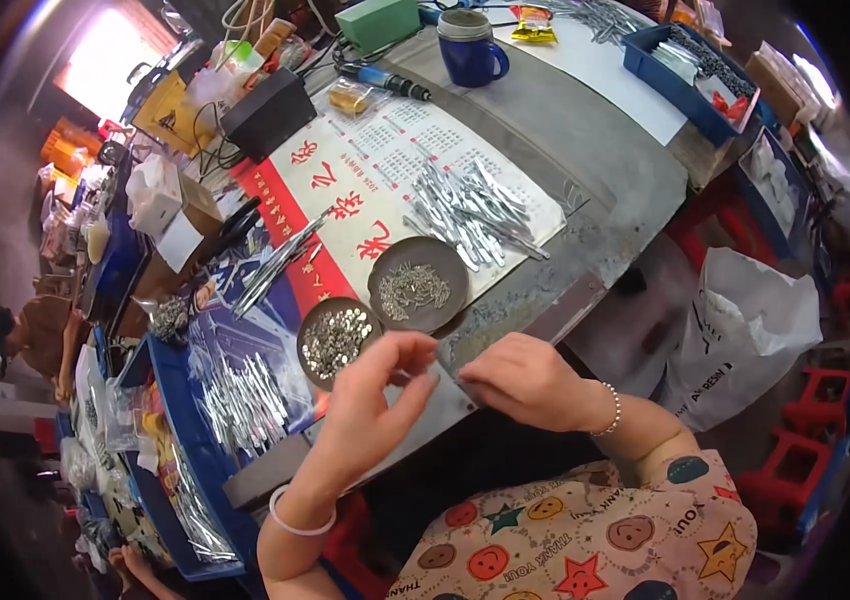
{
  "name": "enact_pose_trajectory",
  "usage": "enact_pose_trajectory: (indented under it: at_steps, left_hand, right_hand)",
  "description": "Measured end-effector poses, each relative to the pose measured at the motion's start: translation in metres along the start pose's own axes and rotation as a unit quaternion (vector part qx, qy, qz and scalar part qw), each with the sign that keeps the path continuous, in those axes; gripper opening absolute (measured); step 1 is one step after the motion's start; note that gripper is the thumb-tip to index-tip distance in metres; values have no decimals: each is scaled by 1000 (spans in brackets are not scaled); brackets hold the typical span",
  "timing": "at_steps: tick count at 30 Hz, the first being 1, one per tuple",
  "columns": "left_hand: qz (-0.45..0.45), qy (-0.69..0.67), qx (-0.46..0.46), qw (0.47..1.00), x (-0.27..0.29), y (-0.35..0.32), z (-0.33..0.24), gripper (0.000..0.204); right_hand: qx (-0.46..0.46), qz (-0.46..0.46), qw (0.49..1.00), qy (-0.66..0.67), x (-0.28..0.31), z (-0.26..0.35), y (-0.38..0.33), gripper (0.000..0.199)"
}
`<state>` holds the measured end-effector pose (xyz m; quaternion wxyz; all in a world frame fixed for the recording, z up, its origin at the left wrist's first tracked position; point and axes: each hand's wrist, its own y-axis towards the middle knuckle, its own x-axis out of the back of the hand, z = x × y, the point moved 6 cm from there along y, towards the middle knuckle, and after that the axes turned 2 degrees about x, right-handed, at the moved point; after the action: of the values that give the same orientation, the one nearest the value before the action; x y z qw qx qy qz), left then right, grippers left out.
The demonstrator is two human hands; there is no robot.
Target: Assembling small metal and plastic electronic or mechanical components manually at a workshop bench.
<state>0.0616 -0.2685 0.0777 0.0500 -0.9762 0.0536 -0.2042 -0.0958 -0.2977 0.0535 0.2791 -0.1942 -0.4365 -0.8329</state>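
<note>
My left hand (375, 405) is above the table's near edge, beside the dish of small discs. Its fingers curve and the thumb stands a little apart; I see nothing between them. Close to its right, my right hand (530, 380) has its thumb and fingers pinched together, and whatever they hold is hidden or too small to make out. A round dish (306, 345) holds many shiny, flat metal discs (338, 341). Touching it, a second brown dish (453, 283) holds small metal parts (413, 290). Behind the dishes, slim silvery metal pieces (470, 210) lie in a loose pile on a printed calendar sheet (345, 150).
More slim metal pieces (245, 400) lie at the left, beside a blue tray (160, 470). Farther back are a black box (270, 112), a blue rotary tool (385, 80) and a blue mug (470, 55). A white bag (745, 340) stands right of the table, near red stools (785, 470).
</note>
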Motion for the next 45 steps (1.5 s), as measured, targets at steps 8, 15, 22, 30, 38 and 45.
enact_pose_trajectory:
  at_steps: [8, 15, 22, 30, 38, 45]
  left_hand:
    - [-77, 118, -92, 986, 4, 119, -4, 16]
    - [-18, 214, -209, 954, -37, 183, -11, 17]
    - [110, 265, -246, 926, -70, 192, -17, 10]
    - [134, 419, -241, 865, -81, 180, -6, 12]
    - [102, 402, -291, 862, -84, 184, -13, 12]
    - [-35, 151, -259, 953, -26, 137, -49, 9]
  right_hand:
    - [-20, -88, 995, 37, -6, -34, -28, 21]
    - [-3, -108, 994, 20, -8, -36, -28, 24]
    - [10, -120, 992, 39, -8, -38, -31, 27]
    - [4, -118, 993, 29, -10, -35, -33, 27]
    - [2, -128, 992, 5, -4, -38, -30, 26]
    - [15, -93, 996, -7, -16, -30, -23, 28]
